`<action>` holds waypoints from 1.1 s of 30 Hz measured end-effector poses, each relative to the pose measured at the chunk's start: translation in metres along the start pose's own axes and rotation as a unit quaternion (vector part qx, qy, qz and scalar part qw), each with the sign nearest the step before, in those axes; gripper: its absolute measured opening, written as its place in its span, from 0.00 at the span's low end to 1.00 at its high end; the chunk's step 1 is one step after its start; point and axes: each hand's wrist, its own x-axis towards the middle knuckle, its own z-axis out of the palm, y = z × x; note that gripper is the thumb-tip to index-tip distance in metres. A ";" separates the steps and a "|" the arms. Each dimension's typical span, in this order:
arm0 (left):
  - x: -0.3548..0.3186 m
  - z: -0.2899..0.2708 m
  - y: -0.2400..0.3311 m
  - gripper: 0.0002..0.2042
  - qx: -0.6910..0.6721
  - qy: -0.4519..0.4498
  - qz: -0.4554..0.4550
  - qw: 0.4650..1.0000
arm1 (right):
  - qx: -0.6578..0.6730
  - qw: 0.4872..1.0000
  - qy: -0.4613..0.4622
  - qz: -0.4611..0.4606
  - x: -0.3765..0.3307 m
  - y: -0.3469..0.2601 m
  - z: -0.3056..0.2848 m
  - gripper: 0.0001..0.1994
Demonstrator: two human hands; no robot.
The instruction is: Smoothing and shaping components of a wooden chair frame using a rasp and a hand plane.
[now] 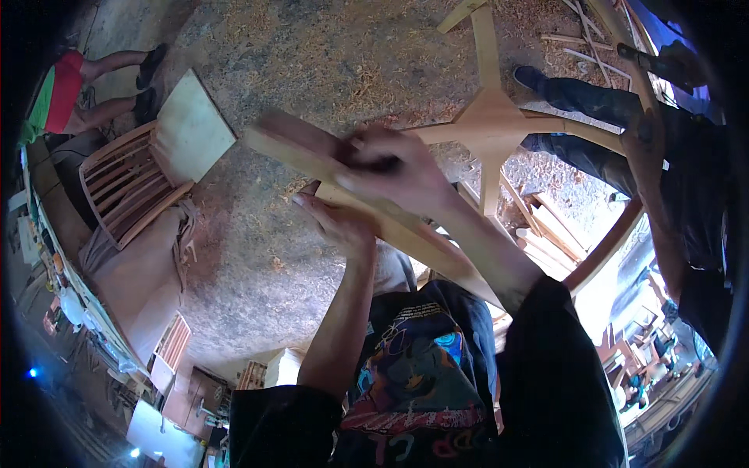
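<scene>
A long, pale wooden piece (421,242) slants up and to the left in front of my body, its far end blurred. My left hand (343,226) grips it from below and the near side, with the thumb and fingers against the wood. On its upper face lies my right hand (398,164), smeared by motion, its fingers curled. Something dark shows under those fingers, but I cannot make out what it is.
A wooden frame with a star-shaped hub (490,117) stands at the far right, beside a person in dark clothes (593,101). A slatted chair (133,187) is at the left, near another person's legs (113,90). Wood shavings cover the floor (312,62). Loose wood strips (546,234) lie at the right.
</scene>
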 end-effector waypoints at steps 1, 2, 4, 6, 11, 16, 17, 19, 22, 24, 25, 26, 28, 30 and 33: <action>0.000 0.000 0.001 0.27 -0.055 0.011 -0.020 0.998 | 0.063 0.996 -0.001 -0.056 0.023 0.002 0.010 0.15; 0.000 0.001 0.000 0.27 -0.052 0.019 -0.022 0.998 | 0.049 0.999 0.004 -0.019 0.031 0.003 0.012 0.15; 0.001 -0.001 -0.001 0.26 -0.046 0.002 0.028 0.999 | 0.041 0.995 -0.021 -0.088 0.033 0.006 0.014 0.15; -0.002 -0.005 -0.005 0.25 0.070 -0.007 0.061 0.996 | 0.007 0.999 0.004 -0.037 -0.014 0.007 -0.008 0.13; -0.002 -0.012 -0.015 0.22 0.054 -0.001 -0.005 0.999 | 0.036 0.998 0.032 0.032 -0.097 0.006 -0.042 0.12; 0.005 -0.011 -0.017 0.22 0.126 -0.095 0.111 0.981 | -0.002 0.999 -0.017 -0.037 0.007 -0.002 -0.002 0.13; 0.004 -0.009 -0.015 0.23 0.026 -0.047 0.050 0.997 | 0.026 0.998 -0.045 -0.030 0.036 -0.004 0.008 0.14; 0.003 -0.005 -0.011 0.24 -0.072 -0.012 -0.011 0.997 | 0.001 0.996 -0.033 -0.079 0.075 -0.007 0.028 0.15; 0.001 0.001 0.000 0.25 -0.071 0.003 -0.080 0.994 | 0.134 0.989 0.022 -0.052 0.082 -0.007 0.030 0.12; 0.003 0.002 0.010 0.24 -0.045 -0.037 -0.041 0.997 | 0.179 0.980 0.087 -0.019 0.048 -0.004 0.002 0.13; 0.005 0.002 0.016 0.24 -0.052 -0.070 -0.009 0.996 | 0.187 0.972 0.134 -0.042 0.027 -0.003 -0.013 0.13; 0.008 0.000 0.022 0.20 -0.003 -0.074 0.015 0.997 | 0.208 0.967 0.150 -0.012 -0.001 -0.002 -0.033 0.13; 0.018 -0.007 0.038 0.16 0.049 -0.081 0.048 0.994 | 0.236 0.946 0.224 0.010 -0.064 0.000 -0.060 0.10; 0.033 -0.020 0.061 0.09 0.325 -0.359 0.417 0.769 | 0.184 0.943 0.267 0.079 -0.133 0.003 -0.082 0.09; 0.044 -0.021 0.090 0.10 0.408 -0.525 0.467 0.583 | 0.160 0.918 0.326 0.159 -0.218 0.015 -0.092 0.10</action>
